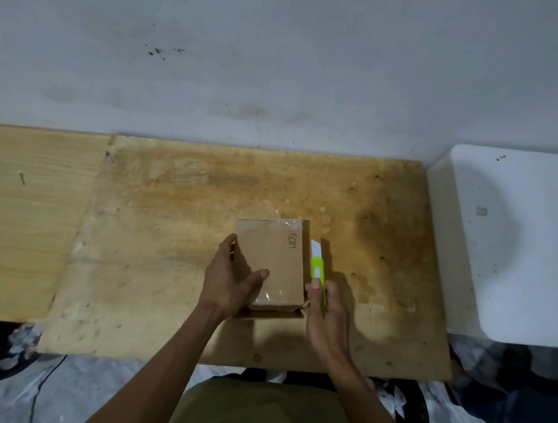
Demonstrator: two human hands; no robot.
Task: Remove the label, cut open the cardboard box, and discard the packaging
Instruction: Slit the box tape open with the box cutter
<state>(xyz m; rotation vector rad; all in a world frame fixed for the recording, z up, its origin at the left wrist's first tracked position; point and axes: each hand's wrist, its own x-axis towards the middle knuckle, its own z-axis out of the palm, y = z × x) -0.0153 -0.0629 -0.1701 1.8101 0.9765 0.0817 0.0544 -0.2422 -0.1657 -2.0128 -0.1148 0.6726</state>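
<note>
A small brown cardboard box [273,258] lies flat on the plywood board [167,235], with clear tape across its top and black handwriting near its right edge. My left hand [231,278] grips the box's left side, thumb resting on the top. A green and white utility knife [317,265] runs along the box's right side, with my right hand [326,313] shut on its rear end. The knife's front end points away from me, level with the handwriting.
A white plastic bin [521,246] stands to the right of the board. A lighter wooden panel [24,216] adjoins on the left. The wall is close behind. Dark bags and white sheeting lie on the floor below the board's front edge.
</note>
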